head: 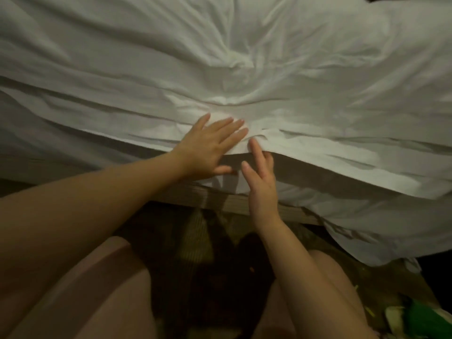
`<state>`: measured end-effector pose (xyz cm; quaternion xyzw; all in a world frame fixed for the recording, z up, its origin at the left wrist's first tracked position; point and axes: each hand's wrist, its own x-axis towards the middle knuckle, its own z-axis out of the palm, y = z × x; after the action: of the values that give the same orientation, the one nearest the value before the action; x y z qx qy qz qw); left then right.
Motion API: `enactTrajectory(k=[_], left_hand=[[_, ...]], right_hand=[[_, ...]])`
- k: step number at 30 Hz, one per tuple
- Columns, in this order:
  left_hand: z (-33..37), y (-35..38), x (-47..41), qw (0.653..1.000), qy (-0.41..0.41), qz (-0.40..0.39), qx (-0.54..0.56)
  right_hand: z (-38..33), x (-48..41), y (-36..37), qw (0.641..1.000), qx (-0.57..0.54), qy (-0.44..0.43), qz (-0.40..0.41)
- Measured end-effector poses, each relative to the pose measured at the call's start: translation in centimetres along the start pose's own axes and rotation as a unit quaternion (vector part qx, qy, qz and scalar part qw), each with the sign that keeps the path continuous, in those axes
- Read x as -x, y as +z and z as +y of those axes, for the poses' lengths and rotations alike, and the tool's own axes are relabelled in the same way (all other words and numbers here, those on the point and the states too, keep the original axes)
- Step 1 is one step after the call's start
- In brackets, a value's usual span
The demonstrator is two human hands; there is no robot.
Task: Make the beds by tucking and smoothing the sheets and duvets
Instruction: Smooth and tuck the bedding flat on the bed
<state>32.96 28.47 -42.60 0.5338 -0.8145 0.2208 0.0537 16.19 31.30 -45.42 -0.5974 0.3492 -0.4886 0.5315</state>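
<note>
A white duvet [244, 57] covers the bed, creased in the middle, and its near edge hangs over the side. A white sheet [330, 211] shows below that edge on the mattress side. My left hand [210, 145] lies flat on the duvet's near edge, fingers spread and straight. My right hand [261, 182] reaches under that edge; the index finger and thumb are straight and visible, while the other fingers are tucked beneath the fabric.
A wooden bed frame rail [220, 199] runs below the mattress. A dark patterned floor [195, 253] lies between the bed and my knees. A green and white object [415, 319] sits at the lower right. Duvet overhang droops at the right [391, 241].
</note>
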Motion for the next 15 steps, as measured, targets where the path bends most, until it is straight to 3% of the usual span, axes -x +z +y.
enactTrajectory(k=[3,5,7,8,13,15], left_hand=[[-0.2,-1.7,-0.3,0.997,-0.059,0.035,0.027],[-0.7,-2.7,-0.8,0.994,-0.099,0.036,0.025],[-1.4,-3.4,-0.8,0.996,-0.064,0.062,0.03],[-1.7,-3.1,-0.6,0.995,-0.04,0.084,0.026],[-2.0,-1.9,0.7,0.993,0.035,0.086,0.069],[-2.0,-1.9,0.8,0.988,0.073,0.121,0.065]], right_hand=[[-1.2,-0.3,-0.5,0.982,0.143,-0.116,0.036],[-0.7,-0.9,-1.6,0.909,0.342,-0.213,0.106],[0.1,-1.6,-2.8,0.822,0.477,-0.27,0.157],[0.3,-2.0,-3.3,0.795,0.509,-0.285,0.167],[0.5,-4.5,-4.6,0.747,0.588,-0.292,0.109],[0.7,-4.9,-4.8,0.737,0.6,-0.299,0.089]])
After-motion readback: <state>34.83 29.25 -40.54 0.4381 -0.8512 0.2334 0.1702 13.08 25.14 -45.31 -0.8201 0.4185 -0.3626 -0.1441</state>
